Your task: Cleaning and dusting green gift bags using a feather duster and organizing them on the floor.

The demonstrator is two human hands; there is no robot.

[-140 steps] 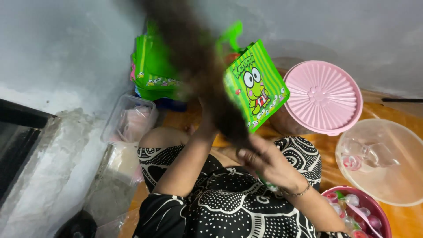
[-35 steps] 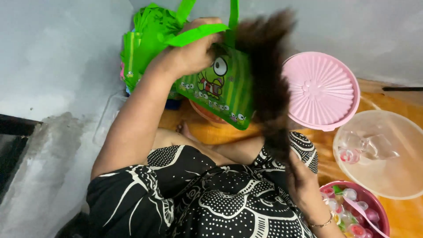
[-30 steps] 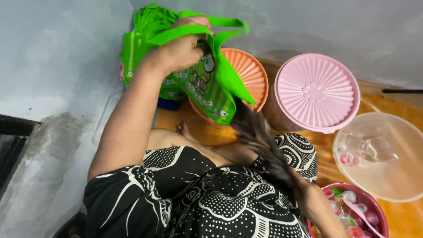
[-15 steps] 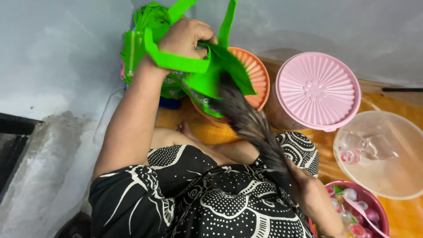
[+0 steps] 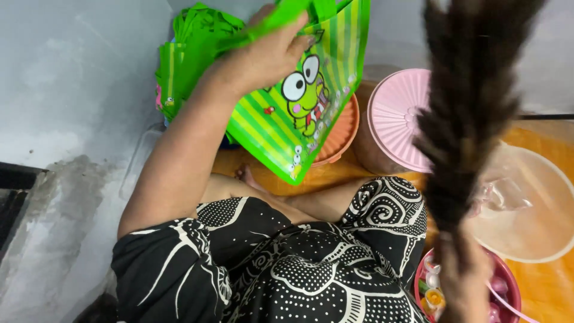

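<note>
1. The striped green bag (image 5: 299, 113) with a cartoon frog on its face is the biggest thing in play; it hangs in the air at about twelve o'clock from the seated person's lap, its long axis tilted, upper edge toward one o'clock and lowest corner pointing down toward six, just above the orange floor.

2. The stack of green bags (image 5: 191, 54) stands against the grey wall at about eleven o'clock, just beside and partly behind the raised bag; the two overlap in view, and I cannot tell whether they touch.

3. The pink ribbed lid (image 5: 400, 119) lies at about one o'clock, near the bag's right edge; the orange ribbed lid (image 5: 341, 134) sits between them, half hidden behind the bag.

4. The left hand (image 5: 269, 57) is the nearer one by far; it is closed around the bag's upper edge and green strap, arm stretched up toward twelve, carrying the bag's whole weight.

5. The right hand (image 5: 463, 281) sits low at about four o'clock, well apart from the bag; it grips a long lock of dark hair (image 5: 472, 96) that rises toward one o'clock.

6. The pink tub of small wrapped sweets (image 5: 502, 287) rests at five o'clock, just beside that right hand.
</note>
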